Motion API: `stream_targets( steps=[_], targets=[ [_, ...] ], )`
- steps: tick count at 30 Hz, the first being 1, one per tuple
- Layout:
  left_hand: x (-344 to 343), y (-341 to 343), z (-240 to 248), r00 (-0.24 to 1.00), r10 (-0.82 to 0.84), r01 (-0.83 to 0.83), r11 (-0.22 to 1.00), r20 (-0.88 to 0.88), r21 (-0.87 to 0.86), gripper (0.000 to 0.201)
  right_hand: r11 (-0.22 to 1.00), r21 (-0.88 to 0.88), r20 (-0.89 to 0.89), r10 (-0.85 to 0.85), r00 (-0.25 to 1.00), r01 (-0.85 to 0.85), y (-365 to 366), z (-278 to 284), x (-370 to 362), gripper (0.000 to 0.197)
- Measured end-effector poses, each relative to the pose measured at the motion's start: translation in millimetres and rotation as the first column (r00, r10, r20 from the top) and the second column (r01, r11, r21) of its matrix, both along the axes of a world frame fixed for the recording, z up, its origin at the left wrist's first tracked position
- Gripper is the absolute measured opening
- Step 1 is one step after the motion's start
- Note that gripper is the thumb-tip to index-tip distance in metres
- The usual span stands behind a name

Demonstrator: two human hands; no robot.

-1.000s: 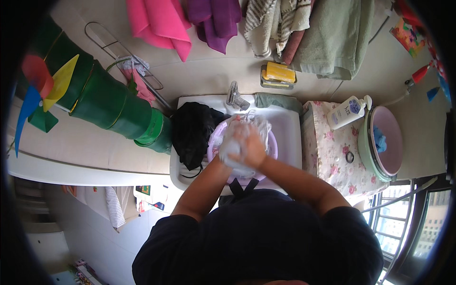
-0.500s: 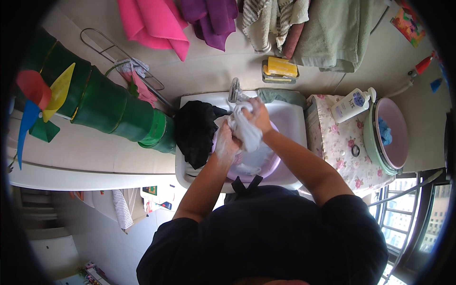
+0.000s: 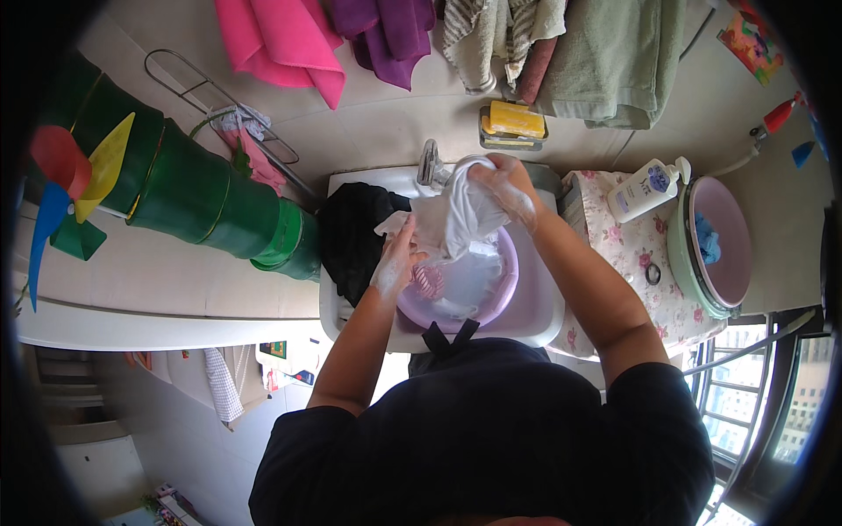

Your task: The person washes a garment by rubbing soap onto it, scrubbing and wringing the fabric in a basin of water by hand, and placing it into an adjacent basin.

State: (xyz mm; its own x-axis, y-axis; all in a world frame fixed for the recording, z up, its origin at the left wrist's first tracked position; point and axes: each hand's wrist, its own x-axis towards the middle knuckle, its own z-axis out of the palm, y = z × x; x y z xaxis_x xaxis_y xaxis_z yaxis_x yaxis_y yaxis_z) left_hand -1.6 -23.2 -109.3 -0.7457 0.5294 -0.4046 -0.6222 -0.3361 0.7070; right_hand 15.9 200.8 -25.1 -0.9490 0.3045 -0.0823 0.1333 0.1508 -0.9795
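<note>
A wet white cloth garment (image 3: pixel 458 210) is stretched between my two hands over a lilac basin (image 3: pixel 502 298). My right hand (image 3: pixel 511 182) grips its upper right part, with suds on the wrist. My left hand (image 3: pixel 400 256), also soapy, is closed at the garment's lower left edge; its fingers are partly covered by the fabric. Cloudy, sudsy water (image 3: pixel 474 279) lies in the basin, and a pink-striped cloth (image 3: pixel 427 281) shows in it near my left hand. The basin sits inside a white sink (image 3: pixel 550 309), below a metal faucet (image 3: pixel 429 163).
Black cloth (image 3: pixel 353 230) is heaped over the sink's left side. To the right, a flowered cover (image 3: pixel 605 289) bears a white pump bottle (image 3: pixel 645 188) and stacked basins (image 3: pixel 732 237). A yellow soap bar (image 3: pixel 516 119) rests in a wall dish. Towels (image 3: pixel 605 61) hang above.
My right hand has moved up and to the right, spreading the bunched white garment. My left hand has shifted slightly left and down, uncovering more of the basin and the striped cloth.
</note>
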Motion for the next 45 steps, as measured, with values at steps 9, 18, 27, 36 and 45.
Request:
stream_targets(
  steps=[9, 18, 27, 36, 45],
  targets=[
    [10.5, 30.9, 61.0, 0.479, 0.087, -0.148, 0.989, -0.874, 0.017, 0.062, 0.844, -0.348, -0.115, 0.393, 0.912, -0.407, -26.0, 55.0, 3.9, 0.049],
    [-3.1, 25.6, 72.8, 0.857, 0.153, -0.052, 0.976, -0.492, 0.213, 0.025, 0.901, -0.05, 0.109, 0.435, 0.894, -0.432, -0.9, -37.5, 30.5, 0.054],
    [-5.0, 1.4, 64.5, 0.843, 0.106, -0.133, 0.991, -0.528, -0.014, 0.026, 0.647, -0.729, -0.122, 0.2, 0.972, -0.224, 42.6, -13.9, 32.0, 0.029],
    [-4.6, -4.6, 69.2, 0.946, -0.063, 0.1, 0.99, -0.318, 0.101, 0.03, 0.431, -0.87, -0.21, 0.119, 0.97, -0.241, 72.3, -35.7, 30.1, 0.037],
    [-1.6, 3.2, 67.3, 0.992, -0.126, 0.095, 0.868, 0.032, 0.487, 0.051, 0.499, -0.796, -0.286, 0.191, 0.939, -0.344, 67.1, -37.8, 25.4, 0.03]
  ],
)
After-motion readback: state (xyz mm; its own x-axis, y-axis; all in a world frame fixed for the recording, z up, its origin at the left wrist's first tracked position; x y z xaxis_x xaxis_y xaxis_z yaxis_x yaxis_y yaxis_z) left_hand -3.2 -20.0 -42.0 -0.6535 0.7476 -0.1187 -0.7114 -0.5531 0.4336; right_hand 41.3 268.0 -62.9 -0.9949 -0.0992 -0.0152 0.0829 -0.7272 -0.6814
